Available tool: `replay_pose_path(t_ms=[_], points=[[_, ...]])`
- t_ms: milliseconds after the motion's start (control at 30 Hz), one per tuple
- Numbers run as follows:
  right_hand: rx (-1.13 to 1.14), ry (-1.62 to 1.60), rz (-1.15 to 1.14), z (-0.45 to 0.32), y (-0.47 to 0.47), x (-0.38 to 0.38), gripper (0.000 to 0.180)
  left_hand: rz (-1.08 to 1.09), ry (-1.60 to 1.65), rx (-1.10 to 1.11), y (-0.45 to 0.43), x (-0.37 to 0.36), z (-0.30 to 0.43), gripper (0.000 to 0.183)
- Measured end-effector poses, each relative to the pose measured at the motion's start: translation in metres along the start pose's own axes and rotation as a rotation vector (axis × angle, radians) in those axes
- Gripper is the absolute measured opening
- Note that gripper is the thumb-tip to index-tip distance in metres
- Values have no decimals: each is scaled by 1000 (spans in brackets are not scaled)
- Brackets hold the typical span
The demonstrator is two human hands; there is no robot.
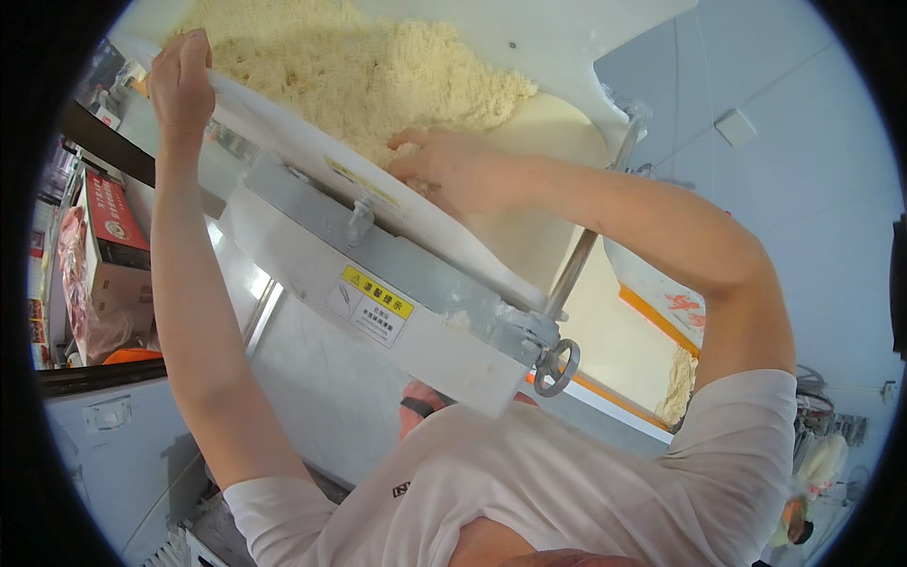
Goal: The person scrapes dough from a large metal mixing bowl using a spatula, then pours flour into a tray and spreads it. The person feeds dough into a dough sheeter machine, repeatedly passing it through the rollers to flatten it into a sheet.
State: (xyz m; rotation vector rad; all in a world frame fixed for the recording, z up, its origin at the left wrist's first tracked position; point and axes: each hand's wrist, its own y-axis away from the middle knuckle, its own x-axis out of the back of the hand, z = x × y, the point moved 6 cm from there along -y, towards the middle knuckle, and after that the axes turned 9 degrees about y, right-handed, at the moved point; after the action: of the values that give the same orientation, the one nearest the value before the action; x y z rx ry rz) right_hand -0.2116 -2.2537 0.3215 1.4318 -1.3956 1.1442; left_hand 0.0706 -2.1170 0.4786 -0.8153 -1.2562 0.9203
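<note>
A large heap of pale yellow crumbly dough (340, 78) lies on a cream belt (560, 124) behind the slanting white side panel (283, 124) of a food machine. At the far upper left, my left hand (181, 85) is closed over the top edge of this panel. My right hand (453, 170) reaches over the belt to the near edge of the heap, just behind the panel. Its fingers are curled around some crumbs, which show between them; the fingertips are partly hidden.
A metal rod (581, 262) and a small handwheel (557, 367) stand at the machine's near right corner. Below them runs a lower cream belt (602, 340) with orange edges and crumbs at its end. Beyond the left arm is a red-topped carton (117, 212) by a dark frame.
</note>
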Motion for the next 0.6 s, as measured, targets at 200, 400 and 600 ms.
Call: replay_pose_path(t_ms=[200,400,600], points=[[-382,6,190,77,-88,61,44,42,87,52,4,-3,-13,28],[-106,704,254,95,-190,56,70,30,67,-70,6,-4,-20,28],[-306,360,69,98,-119,7,84,-6,-104,-227,5,-1,-9,14]])
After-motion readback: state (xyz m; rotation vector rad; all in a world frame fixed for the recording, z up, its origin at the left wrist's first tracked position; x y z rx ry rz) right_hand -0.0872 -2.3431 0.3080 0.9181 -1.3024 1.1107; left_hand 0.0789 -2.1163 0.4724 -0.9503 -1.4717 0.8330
